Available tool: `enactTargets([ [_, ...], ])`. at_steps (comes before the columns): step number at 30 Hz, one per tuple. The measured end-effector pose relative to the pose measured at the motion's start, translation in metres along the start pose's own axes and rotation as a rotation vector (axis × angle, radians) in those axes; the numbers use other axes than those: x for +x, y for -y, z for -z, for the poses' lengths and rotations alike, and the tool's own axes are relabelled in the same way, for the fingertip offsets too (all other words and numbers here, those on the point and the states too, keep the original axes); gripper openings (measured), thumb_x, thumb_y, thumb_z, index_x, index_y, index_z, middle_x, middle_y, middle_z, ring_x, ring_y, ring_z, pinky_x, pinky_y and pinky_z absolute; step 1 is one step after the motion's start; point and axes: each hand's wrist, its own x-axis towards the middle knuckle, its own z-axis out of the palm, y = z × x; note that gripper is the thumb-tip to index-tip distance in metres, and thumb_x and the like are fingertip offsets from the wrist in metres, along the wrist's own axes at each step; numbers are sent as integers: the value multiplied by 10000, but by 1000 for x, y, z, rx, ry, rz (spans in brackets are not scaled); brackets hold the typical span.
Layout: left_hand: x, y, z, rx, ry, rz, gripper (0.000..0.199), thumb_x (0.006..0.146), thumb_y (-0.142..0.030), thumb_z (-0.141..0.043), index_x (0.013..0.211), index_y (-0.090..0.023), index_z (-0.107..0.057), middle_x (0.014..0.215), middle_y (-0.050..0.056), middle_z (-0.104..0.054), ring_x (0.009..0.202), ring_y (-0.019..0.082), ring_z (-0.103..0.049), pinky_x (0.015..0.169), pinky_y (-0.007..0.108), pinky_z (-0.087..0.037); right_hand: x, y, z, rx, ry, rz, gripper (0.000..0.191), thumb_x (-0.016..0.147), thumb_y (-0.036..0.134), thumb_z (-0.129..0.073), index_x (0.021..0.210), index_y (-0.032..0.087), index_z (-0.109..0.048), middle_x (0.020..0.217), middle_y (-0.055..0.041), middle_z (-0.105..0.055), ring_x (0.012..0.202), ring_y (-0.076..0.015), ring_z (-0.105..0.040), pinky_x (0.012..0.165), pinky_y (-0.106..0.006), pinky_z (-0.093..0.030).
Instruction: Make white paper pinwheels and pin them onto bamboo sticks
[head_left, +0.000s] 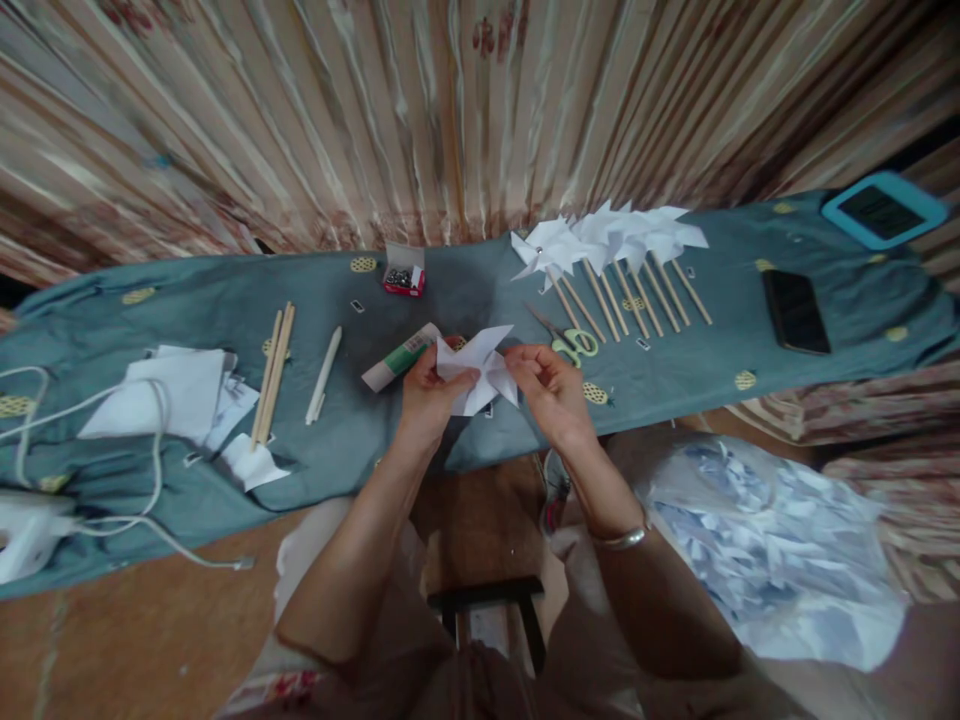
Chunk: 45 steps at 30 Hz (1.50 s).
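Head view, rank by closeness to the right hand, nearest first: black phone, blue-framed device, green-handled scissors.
1. Green-handled scissors: just beyond the right hand.
2. Black phone: well off to the hand's right.
3. Blue-framed device: farther right, beyond the phone.

This is looking like a home room serving as a craft spot: patterned curtains (420, 120) are hanging behind, a pineapple-print tablecloth (300, 285) is lying under the gear, a phone (796, 312) is sharing it with scissors (581, 346) and paper pinwheels (626, 238), a white cable (158, 460) is trailing at left.
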Motion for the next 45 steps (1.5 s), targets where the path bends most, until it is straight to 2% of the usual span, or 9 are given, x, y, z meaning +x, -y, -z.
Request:
enactTargets([
  [7,-6,-3,7,-21,-13,-50,554,477,-222,-862,997,-170,-676,840,-14,-737,737,151,-658,760,282,-520,5,-2,11,-74,-19,71,375,800,592,-641,842,220,-666,761,-3,-721,709,-154,-629,667,-280,-475],
  [13,-12,-5,16,-11,-34,-79,534,473,-225,-869,971,-156,-689,799,-18,-730,705,145,-655,731,280,-516,9,-12,17,-169,14,116,332,851,525,-606,867,198,-661,798,-24,-750,761,-162,-681,751,-288,-514],
  [15,-16,-5,19,-7,-36,-88,522,478,-231,-870,963,-152,-697,819,-9,-736,717,146,-661,742,282,-516,10,-12,20,-283,38,143,282,895,452,-567,906,188,-664,837,-40,-764,790,-166,-698,760,-284,-521],
  [21,-30,-11,29,39,-52,-92,551,467,-258,-884,977,-151,-704,761,-21,-719,655,136,-638,678,262,-500,5,0,24,-877,237,198,204,934,262,-537,1032,184,-699,955,-73,-788,886,-198,-736,812,-290,-519],
  [25,-44,-15,40,-5,-88,-79,582,430,-256,-898,964,-144,-693,746,-11,-726,627,134,-631,653,260,-499,-1,3,23,-970,291,208,206,924,227,-563,1062,188,-711,985,-94,-793,940,-229,-744,841,-305,-518],
  [30,-59,-20,53,-33,-164,-70,592,386,-259,-918,924,-150,-696,762,-2,-744,646,143,-646,673,270,-514,-3,3,20,-1059,324,236,222,931,200,-556,1092,189,-709,1010,-99,-791,945,-214,-743,847,-286,-513],
  [33,-56,-26,51,-55,-168,-99,581,383,-268,-910,909,-160,-687,741,-14,-731,644,135,-633,658,256,-500,-4,2,16,-1102,326,260,218,931,196,-563,1092,186,-710,1041,-112,-786,974,-221,-739,863,-291,-509],
  [39,-28,-38,32,8,-74,-176,552,459,-263,-860,971,-170,-676,750,-35,-700,668,132,-621,653,242,-474,-3,-1,11,-1170,314,291,208,936,209,-565,1077,187,-717,1105,-134,-772,1042,-238,-722,893,-303,-504],
  [45,-8,-29,29,33,-47,-177,515,495,-260,-828,982,-170,-688,741,-57,-680,664,125,-600,688,251,-468,2,-3,11,-1203,324,295,219,943,226,-545,1079,188,-712,1084,-114,-776,1011,-230,-723,878,-293,-504],
])
